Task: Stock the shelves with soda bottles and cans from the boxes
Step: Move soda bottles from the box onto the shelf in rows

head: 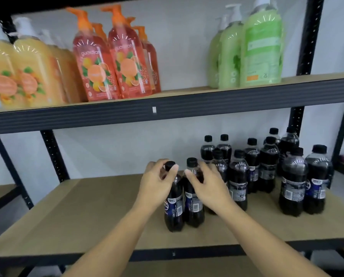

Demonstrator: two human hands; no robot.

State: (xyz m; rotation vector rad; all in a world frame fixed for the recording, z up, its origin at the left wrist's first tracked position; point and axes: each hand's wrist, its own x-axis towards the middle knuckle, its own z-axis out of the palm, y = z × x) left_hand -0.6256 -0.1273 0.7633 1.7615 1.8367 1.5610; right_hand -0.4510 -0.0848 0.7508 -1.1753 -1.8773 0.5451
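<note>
Two dark soda bottles with black caps stand side by side on the brown lower shelf [87,212]. My left hand [157,182] grips the neck of the left bottle [173,212], thumb just below the cap. My right hand [207,184] grips the neck of the right bottle [193,206], fingers curled behind it. Both bottles stand upright and touch the shelf board. To the right stands a cluster of several more dark soda bottles [267,168], reaching to the shelf's right post.
The upper shelf [167,108] carries orange soap pump bottles [115,62] at left and green ones [253,50] at right. Black metal posts [53,154] frame the rack. The left part of the lower shelf board is bare.
</note>
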